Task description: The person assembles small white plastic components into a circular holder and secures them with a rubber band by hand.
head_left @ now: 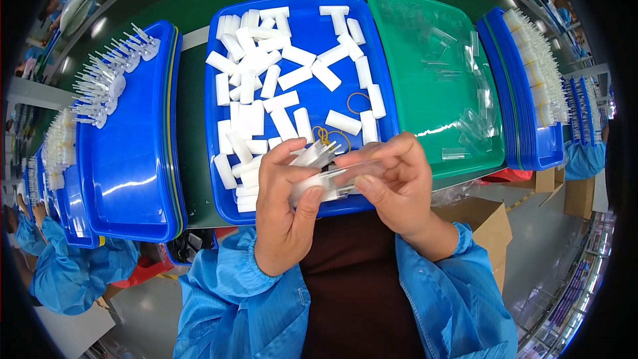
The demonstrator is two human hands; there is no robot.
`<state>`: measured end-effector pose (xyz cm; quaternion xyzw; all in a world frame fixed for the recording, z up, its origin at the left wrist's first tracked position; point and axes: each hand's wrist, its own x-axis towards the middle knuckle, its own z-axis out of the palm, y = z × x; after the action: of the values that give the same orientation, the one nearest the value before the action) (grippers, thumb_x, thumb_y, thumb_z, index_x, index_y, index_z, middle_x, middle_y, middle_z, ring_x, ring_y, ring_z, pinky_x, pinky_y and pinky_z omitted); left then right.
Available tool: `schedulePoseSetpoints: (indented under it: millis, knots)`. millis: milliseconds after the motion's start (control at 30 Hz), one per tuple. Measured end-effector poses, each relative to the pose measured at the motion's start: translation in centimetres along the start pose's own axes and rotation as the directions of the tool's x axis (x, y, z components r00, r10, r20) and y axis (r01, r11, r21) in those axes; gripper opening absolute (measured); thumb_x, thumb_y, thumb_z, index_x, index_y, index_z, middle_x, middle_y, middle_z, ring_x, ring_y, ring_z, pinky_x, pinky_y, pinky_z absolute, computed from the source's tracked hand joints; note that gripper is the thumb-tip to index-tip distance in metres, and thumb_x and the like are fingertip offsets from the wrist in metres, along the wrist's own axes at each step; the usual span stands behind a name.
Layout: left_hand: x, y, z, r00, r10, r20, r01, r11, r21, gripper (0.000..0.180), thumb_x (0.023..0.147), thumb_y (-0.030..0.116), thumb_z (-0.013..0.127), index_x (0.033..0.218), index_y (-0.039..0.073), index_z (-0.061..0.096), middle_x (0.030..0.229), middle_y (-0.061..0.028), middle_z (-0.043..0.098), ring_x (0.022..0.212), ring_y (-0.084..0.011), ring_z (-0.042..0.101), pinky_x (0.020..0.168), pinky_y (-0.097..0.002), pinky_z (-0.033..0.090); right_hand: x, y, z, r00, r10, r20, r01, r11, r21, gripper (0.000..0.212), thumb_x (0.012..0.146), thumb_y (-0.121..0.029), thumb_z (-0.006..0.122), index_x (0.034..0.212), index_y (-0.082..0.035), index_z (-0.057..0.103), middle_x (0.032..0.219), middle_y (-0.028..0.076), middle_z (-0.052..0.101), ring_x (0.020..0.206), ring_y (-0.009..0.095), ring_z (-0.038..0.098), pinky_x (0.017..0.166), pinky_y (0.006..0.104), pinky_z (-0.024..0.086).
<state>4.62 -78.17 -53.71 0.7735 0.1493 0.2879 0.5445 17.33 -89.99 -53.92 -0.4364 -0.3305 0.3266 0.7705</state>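
Both of my hands are held together over the near edge of a blue tray. My left hand is closed round several white pieces with thin, clear stems; the fingers partly cover them. My right hand pinches a clear plastic tube between thumb and fingers. That tube lies across toward the left thumb, overlapping the bundle, and glare blurs where the two meet. Behind the hands, the blue tray bears many white cylinders and a few rubber bands.
Right of the blue tray, a green tray holds clear tubes. A stacked blue tray at left carries upright white stemmed parts. More such parts fill the right stack. A cardboard box stands below; a co-worker's blue sleeve shows at left.
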Motion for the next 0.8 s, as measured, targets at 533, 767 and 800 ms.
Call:
schedulePoseSetpoints:
  millis: [533,767,800]
  knots:
    - [-0.1,-0.1,-0.1,0.999,0.018,0.034,-0.020,0.998,0.053,0.014,0.092,0.012,0.053,0.099,0.001,0.056,0.127,-0.0193,0.041,0.107,-0.0282,0.049,0.091,-0.0383,0.040,0.1,-0.8,-0.2,0.999,0.013,0.035,-0.011,0.999,-0.048,0.028,0.084,0.007,0.061,0.104,-0.001,0.043,0.109,0.020,0.059,0.107,0.026,0.060,0.086,0.0317,0.053]
    - [-0.1,0.3,0.0,0.999,-0.024,0.023,0.023,0.998,0.054,0.014,0.090,0.011,0.056,0.101,0.002,0.055,0.128,-0.0204,0.040,0.113,-0.0338,0.047,0.094,-0.0421,0.039,0.6,-1.7,-0.5,0.999,0.048,-0.020,-0.050,0.986,-0.158,0.025,0.083,0.007,0.062,0.101,-0.001,0.047,0.105,0.018,0.062,0.102,0.023,0.062,0.086,0.0311,0.052]
    - [-0.1,0.3,0.0,0.999,-0.032,0.027,0.031,0.998,0.047,0.014,0.089,0.011,0.056,0.100,0.003,0.055,0.128,-0.0205,0.040,0.113,-0.0341,0.047,0.094,-0.0422,0.039,0.6,-1.8,-0.6,1.000,0.029,-0.007,-0.029,0.978,-0.205,0.023,0.082,0.007,0.063,0.099,-0.001,0.048,0.103,0.018,0.063,0.101,0.022,0.062,0.086,0.0312,0.052]
